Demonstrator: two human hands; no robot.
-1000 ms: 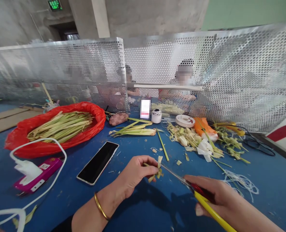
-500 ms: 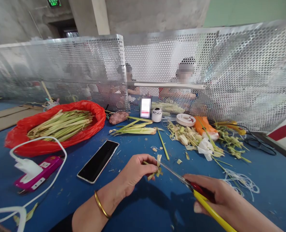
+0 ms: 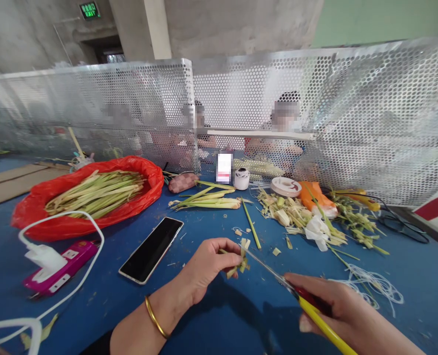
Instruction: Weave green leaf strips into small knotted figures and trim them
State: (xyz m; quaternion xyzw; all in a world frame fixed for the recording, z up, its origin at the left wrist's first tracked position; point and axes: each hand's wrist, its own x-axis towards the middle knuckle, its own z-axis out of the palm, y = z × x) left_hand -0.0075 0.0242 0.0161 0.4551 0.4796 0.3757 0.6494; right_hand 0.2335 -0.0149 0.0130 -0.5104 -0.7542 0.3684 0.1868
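We're pinching a leafy bit (image 3: 244, 266) in our left hand (image 3: 214, 261), right hand (image 3: 335, 303) gripping scissors (image 3: 303, 302), phone (image 3: 152, 250) left of both.

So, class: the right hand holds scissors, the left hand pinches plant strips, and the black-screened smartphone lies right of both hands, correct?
No: the head view shows the black-screened smartphone left of both the left hand and right hand; the rest stands.

Left hand (image 3: 219, 259) pinching leaf strips (image 3: 244, 261), right hand (image 3: 333, 301) gripping scissors (image 3: 322, 323), blue table (image 3: 137, 308)
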